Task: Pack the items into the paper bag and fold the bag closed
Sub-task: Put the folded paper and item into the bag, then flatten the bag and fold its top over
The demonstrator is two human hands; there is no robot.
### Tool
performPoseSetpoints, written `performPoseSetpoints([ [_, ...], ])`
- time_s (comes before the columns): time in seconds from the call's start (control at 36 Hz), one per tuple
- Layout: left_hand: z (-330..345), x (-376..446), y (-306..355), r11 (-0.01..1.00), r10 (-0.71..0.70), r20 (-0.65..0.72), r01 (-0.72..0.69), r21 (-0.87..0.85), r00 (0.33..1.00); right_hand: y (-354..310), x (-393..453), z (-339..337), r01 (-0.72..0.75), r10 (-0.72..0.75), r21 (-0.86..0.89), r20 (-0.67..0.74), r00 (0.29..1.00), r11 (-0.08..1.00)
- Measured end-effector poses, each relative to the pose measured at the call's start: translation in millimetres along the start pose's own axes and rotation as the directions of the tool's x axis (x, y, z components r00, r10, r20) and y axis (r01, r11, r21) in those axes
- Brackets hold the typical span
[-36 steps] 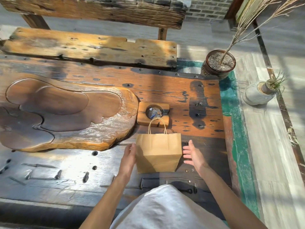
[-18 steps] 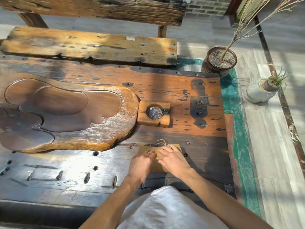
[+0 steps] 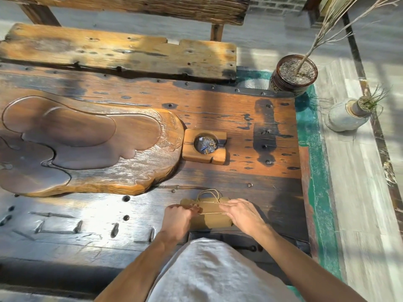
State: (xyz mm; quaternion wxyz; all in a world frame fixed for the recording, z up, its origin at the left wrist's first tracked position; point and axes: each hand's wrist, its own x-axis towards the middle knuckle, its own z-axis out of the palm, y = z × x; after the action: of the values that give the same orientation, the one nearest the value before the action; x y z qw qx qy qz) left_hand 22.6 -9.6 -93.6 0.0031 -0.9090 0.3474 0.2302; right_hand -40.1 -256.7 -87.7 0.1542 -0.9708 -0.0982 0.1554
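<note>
A brown paper bag (image 3: 214, 220) lies near the front edge of the dark wooden table, its top pressed over and its twine handles (image 3: 209, 194) sticking out at the far side. My left hand (image 3: 176, 219) grips the bag's left end with curled fingers. My right hand (image 3: 242, 212) lies flat on the bag's right part, fingers pointing left along the fold. What is inside the bag is hidden.
A small wooden ashtray block (image 3: 204, 147) sits just beyond the bag. A large carved wooden tea tray (image 3: 87, 144) fills the left of the table. A bench (image 3: 117, 51) stands behind. A brown pot (image 3: 293, 76) and a grey vase (image 3: 346, 115) stand on the floor at right.
A second ago the bag stood upright between my open hands. It has since been pushed down flat, and my hands have slid apart along its folded top.
</note>
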Motion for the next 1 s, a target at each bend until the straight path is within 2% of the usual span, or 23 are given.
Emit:
performPoseSetpoints([
  [0.06,-1.4,-1.9,-2.2,0.998,-0.031,-0.006,0.031,-0.059,1.000,7.4,-3.7,-0.4,-0.023,0.022,0.018,0.060,0.998,1.000],
  [0.17,0.7,-4.2,-7.1,0.950,-0.078,-0.004,0.073,-0.303,0.997,14.6,-9.9,2.6,-0.033,0.024,0.076,0.115,0.993,0.997],
  [0.22,6.1,-6.1,-9.0,0.881,-0.103,-0.011,0.086,-0.466,0.995,14.5,-11.0,3.9,-0.064,0.047,0.113,0.147,0.988,0.992],
  [0.28,7.5,-8.6,-11.1,0.797,-0.101,-0.076,0.035,-0.603,0.992,14.5,-11.0,4.4,-0.109,0.079,0.173,0.169,0.982,0.979],
  [0.36,20.1,-11.3,-17.3,0.697,-0.074,-0.089,-0.012,-0.717,0.993,15.1,-10.5,0.9,-0.186,0.125,0.280,0.221,0.967,0.942],
  [0.44,22.9,-12.5,-19.6,0.618,-0.152,-0.094,0.021,-0.786,0.984,16.3,-10.8,-6.9,-0.268,0.184,0.347,0.258,0.949,0.899],
  [0.56,16.4,-11.3,-15.7,0.485,-0.306,-0.012,0.145,-0.862,0.952,17.3,-13.0,-12.4,-0.378,0.290,0.433,0.258,0.922,0.818],
  [0.64,9.4,-9.6,-12.9,0.480,-0.367,0.004,0.193,-0.856,0.930,14.2,-15.4,-15.3,-0.402,0.327,0.474,0.236,0.915,0.784],
  [0.75,-4.9,-10.8,-16.2,0.538,-0.359,-0.056,0.157,-0.828,0.932,10.6,-14.2,-26.7,-0.416,0.381,0.550,0.184,0.906,0.724],
  [0.83,-18.1,-11.9,-18.4,0.516,-0.403,-0.142,0.096,-0.851,0.904,7.3,-11.8,-42.9,-0.412,0.418,0.602,0.141,0.898,0.683],
  [0.89,-32.0,-12.2,-18.5,0.467,-0.435,-0.162,0.068,-0.881,0.885,5.9,-11.2,-56.0,-0.404,0.446,0.652,0.111,0.888,0.642],
  [1.0,-67.6,-9.3,-18.4,0.294,-0.520,-0.143,0.020,-0.955,0.842,4.5,-8.6,-84.7,-0.357,0.497,0.741,0.036,0.867,0.569],
])
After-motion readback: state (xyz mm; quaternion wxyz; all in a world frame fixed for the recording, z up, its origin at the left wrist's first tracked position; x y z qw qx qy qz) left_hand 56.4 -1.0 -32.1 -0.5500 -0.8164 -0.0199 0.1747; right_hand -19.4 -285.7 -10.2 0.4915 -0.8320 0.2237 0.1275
